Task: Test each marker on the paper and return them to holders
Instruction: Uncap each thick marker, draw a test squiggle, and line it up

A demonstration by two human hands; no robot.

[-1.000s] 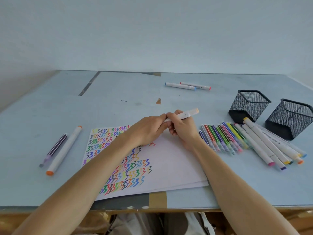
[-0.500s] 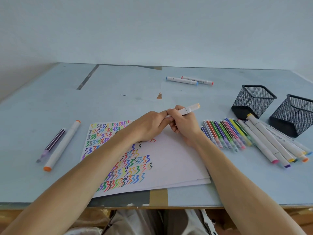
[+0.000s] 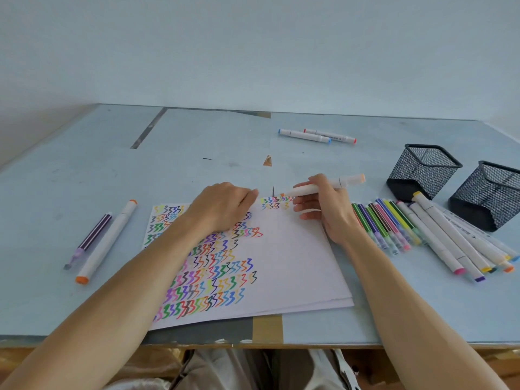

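My right hand [image 3: 329,209] grips a white marker [image 3: 306,188] with a peach rear cap. Its bare orange tip hovers at the top edge of the paper [image 3: 295,263], beside a row of small coloured zigzags. My left hand [image 3: 225,206] rests on the paper's upper left with its fingers curled; the marker's front cap is off and not visible, seemingly inside those fingers. Two black mesh holders [image 3: 425,170] [image 3: 489,192] stand empty at the right.
Several thin coloured markers [image 3: 385,223] and thick white markers [image 3: 450,237] lie in a row right of the paper. A purple marker [image 3: 92,235] and an orange-capped white marker [image 3: 109,237] lie at the left. Two white markers [image 3: 304,135] lie at the back.
The hands were joined on the marker and have pulled apart. The front cap came off with my left hand, and my right hand brought the bare tip down towards the paper.
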